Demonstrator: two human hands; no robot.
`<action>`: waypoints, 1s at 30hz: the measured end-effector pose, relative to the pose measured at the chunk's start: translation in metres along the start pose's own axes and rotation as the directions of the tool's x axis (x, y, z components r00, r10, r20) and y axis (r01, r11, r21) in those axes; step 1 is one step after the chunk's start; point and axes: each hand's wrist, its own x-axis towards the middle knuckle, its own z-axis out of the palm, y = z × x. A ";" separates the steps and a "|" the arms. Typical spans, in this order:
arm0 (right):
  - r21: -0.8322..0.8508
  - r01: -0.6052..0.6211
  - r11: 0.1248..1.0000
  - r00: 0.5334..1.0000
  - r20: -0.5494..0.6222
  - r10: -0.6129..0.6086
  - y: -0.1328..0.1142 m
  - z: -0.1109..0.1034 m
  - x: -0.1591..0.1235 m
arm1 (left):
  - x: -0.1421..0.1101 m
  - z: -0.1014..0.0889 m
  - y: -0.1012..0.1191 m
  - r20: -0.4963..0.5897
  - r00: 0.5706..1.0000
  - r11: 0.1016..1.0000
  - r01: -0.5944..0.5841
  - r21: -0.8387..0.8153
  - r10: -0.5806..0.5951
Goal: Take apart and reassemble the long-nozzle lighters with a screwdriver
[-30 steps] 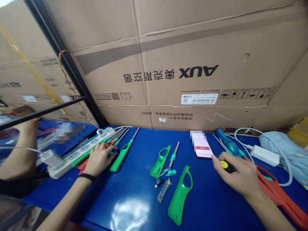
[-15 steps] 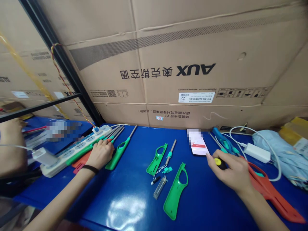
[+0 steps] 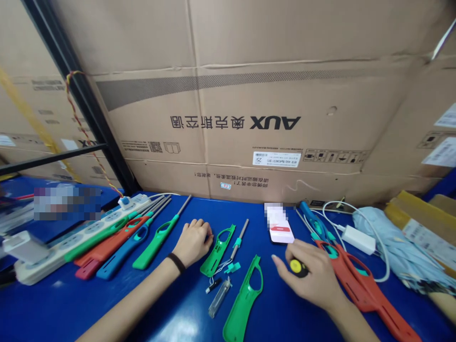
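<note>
My left hand (image 3: 192, 241) rests on the blue table (image 3: 178, 308) with its fingers curled under, right beside a green lighter shell half (image 3: 217, 249) with a metal tube (image 3: 239, 235) and small loose parts. My right hand (image 3: 311, 280) is closed on a yellow-capped screwdriver (image 3: 297, 268). A second green shell half (image 3: 244, 299) lies between my hands, next to a clear gas cartridge (image 3: 219, 297).
Whole long-nosed lighters in green (image 3: 156, 240), blue (image 3: 123, 251) and red (image 3: 107, 247) lie at the left by a white power strip (image 3: 67, 242). A phone (image 3: 280, 228), a charger (image 3: 358, 240) with cable, red lighter shells (image 3: 363, 285) and a large cardboard box (image 3: 249, 104) are behind and to the right.
My left hand has left the lighters at the left and moved right, next to the open green shell. My right hand has shifted slightly left with the screwdriver. The view has panned.
</note>
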 end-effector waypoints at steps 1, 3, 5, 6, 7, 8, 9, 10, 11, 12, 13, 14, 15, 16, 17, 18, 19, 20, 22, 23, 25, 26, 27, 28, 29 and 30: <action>0.001 -0.005 1.000 0.999 0.033 0.004 -0.002 0.002 -0.001 | 0.003 0.001 0.002 -0.004 1.000 1.000 0.007 -0.021 -0.007; -0.004 -0.018 1.000 0.993 0.118 0.019 -0.005 0.007 -0.003 | 0.007 0.003 0.002 -0.016 1.000 0.997 0.018 -0.074 -0.019; -0.012 -0.035 0.999 0.969 0.243 0.037 -0.007 0.012 -0.004 | 0.008 0.003 0.001 -0.051 0.998 0.991 0.014 -0.130 -0.020; -0.016 -0.046 0.999 0.948 0.315 0.049 -0.008 0.014 -0.005 | 0.007 0.002 0.001 -0.077 0.997 0.988 -0.001 -0.155 -0.012; -0.023 -0.062 0.998 0.919 0.388 0.066 -0.008 0.016 -0.005 | 0.005 0.002 0.002 -0.104 0.995 0.984 -0.022 -0.175 0.004; -0.030 -0.082 0.996 0.887 0.453 0.087 -0.009 0.018 -0.006 | 0.002 0.001 0.004 -0.127 0.992 0.980 -0.051 -0.190 0.027; -0.033 -0.108 0.994 0.855 0.507 0.110 -0.009 0.019 -0.006 | -0.001 0.001 0.007 -0.142 0.988 0.974 -0.097 -0.205 0.068; -0.028 -0.143 0.989 0.825 0.549 0.135 -0.010 0.020 -0.006 | -0.005 0.000 0.010 -0.152 0.980 0.962 -0.159 -0.221 0.127; -0.014 -0.185 0.983 0.799 0.581 0.158 -0.010 0.021 -0.005 | -0.008 -0.001 0.013 -0.164 0.965 0.941 -0.238 -0.240 0.203; 0.007 -0.229 0.973 0.777 0.603 0.179 -0.011 0.021 -0.005 | -0.012 -0.001 0.016 -0.185 0.938 0.906 -0.333 -0.259 0.292; 0.033 -0.270 0.962 0.761 0.620 0.193 -0.012 0.021 -0.004 | -0.015 -0.002 0.018 -0.207 0.905 0.866 -0.418 -0.273 0.371; 0.059 -0.304 0.951 0.747 0.634 0.200 -0.013 0.020 -0.004 | -0.017 -0.002 0.020 -0.229 0.870 0.825 -0.489 -0.283 0.437; 0.082 -0.329 0.941 0.736 0.646 0.201 -0.014 0.020 -0.003 | -0.019 -0.002 0.022 -0.244 0.843 0.794 -0.536 -0.287 0.480; 0.101 -0.346 0.933 0.727 0.657 0.198 -0.014 0.019 -0.003 | -0.021 -0.002 0.022 -0.248 0.828 0.778 -0.559 -0.288 0.503; 0.116 -0.355 0.927 0.718 0.669 0.191 -0.015 0.019 -0.003 | -0.021 -0.001 0.023 -0.245 0.821 0.770 -0.570 -0.287 0.516; 0.130 -0.363 0.923 0.710 0.680 0.184 -0.016 0.019 -0.003 | -0.021 -0.001 0.022 -0.236 0.818 0.767 -0.575 -0.285 0.525; 0.141 -0.372 0.917 0.702 0.690 0.179 -0.016 0.019 -0.003 | -0.021 0.000 0.021 -0.223 0.817 0.767 -0.576 -0.283 0.531; 0.150 -0.383 0.912 0.695 0.696 0.178 -0.016 0.018 -0.003 | -0.021 0.001 0.021 -0.209 0.818 0.769 -0.575 -0.280 0.536; 0.153 -0.401 0.903 0.688 0.701 0.187 -0.016 0.018 -0.004 | -0.020 0.001 0.019 -0.189 0.819 0.771 -0.574 -0.278 0.542; 0.148 -0.406 0.902 0.686 0.701 0.194 -0.016 0.018 -0.004 | -0.020 0.001 0.019 -0.181 0.822 0.772 -0.569 -0.282 0.540; 0.128 -0.407 0.904 0.683 0.700 0.208 -0.013 0.016 -0.004 | -0.020 0.001 0.018 -0.170 0.843 0.789 -0.538 -0.297 0.511; 0.115 -0.405 0.907 0.682 0.698 0.216 -0.011 0.016 -0.004 | -0.019 0.001 0.018 -0.169 0.864 0.808 -0.504 -0.304 0.475; 0.103 -0.403 0.909 0.682 0.697 0.223 -0.009 0.015 -0.005 | -0.018 0.001 0.017 -0.171 0.888 0.833 -0.459 -0.310 0.426; 0.091 -0.403 0.911 0.681 0.695 0.232 -0.006 0.013 -0.005 | -0.017 0.003 0.016 -0.176 0.912 0.858 -0.408 -0.313 0.370; 0.076 -0.404 0.911 0.679 0.693 0.243 -0.003 0.012 -0.005 | -0.016 0.005 0.015 -0.181 0.933 0.880 -0.356 -0.315 0.313; 0.060 -0.404 0.913 0.675 0.693 0.254 -0.001 0.010 -0.005 | -0.015 0.007 0.013 -0.184 0.948 0.897 -0.308 -0.316 0.261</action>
